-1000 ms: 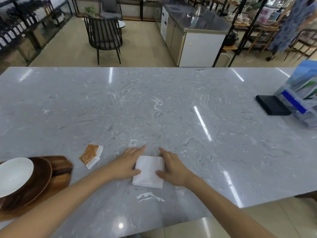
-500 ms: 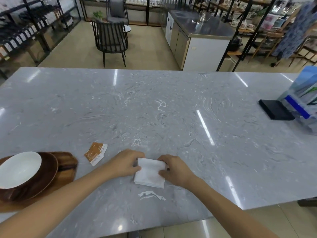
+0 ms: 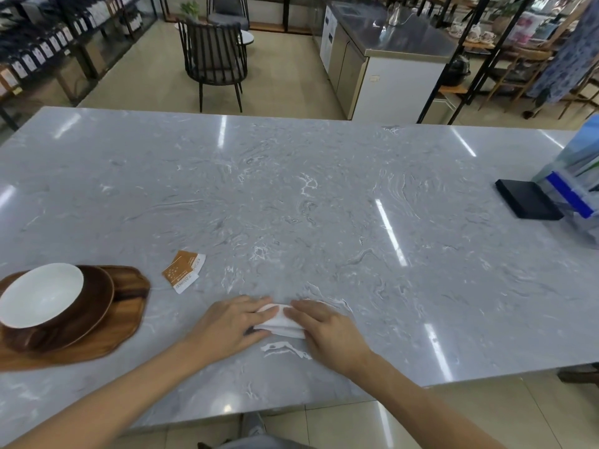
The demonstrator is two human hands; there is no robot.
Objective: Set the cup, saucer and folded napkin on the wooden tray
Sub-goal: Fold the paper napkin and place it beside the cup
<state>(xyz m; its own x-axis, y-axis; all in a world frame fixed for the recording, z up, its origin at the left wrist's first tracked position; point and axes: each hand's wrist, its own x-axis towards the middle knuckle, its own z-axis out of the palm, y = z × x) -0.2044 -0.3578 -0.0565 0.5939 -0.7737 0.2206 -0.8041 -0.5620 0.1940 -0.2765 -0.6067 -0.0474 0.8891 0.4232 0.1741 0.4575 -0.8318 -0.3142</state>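
A white napkin (image 3: pixel 281 325) lies on the grey marble table near its front edge, partly folded over. My left hand (image 3: pixel 232 325) presses on its left side and my right hand (image 3: pixel 325 328) on its right side, fingers flat on the paper. At the far left a wooden tray (image 3: pixel 124 322) carries a dark brown saucer (image 3: pixel 97 306) with a white cup (image 3: pixel 40 294) resting in it.
Two orange-and-white sachets (image 3: pixel 184 271) lie between the tray and the napkin. A black box (image 3: pixel 528 202) and a clear stand with blue leaflets (image 3: pixel 580 189) sit at the right edge. A black chair (image 3: pixel 214 56) stands beyond the table.
The napkin was a flat square one second ago; both hands have drawn together over it and it now shows as a narrower, folded strip between them.
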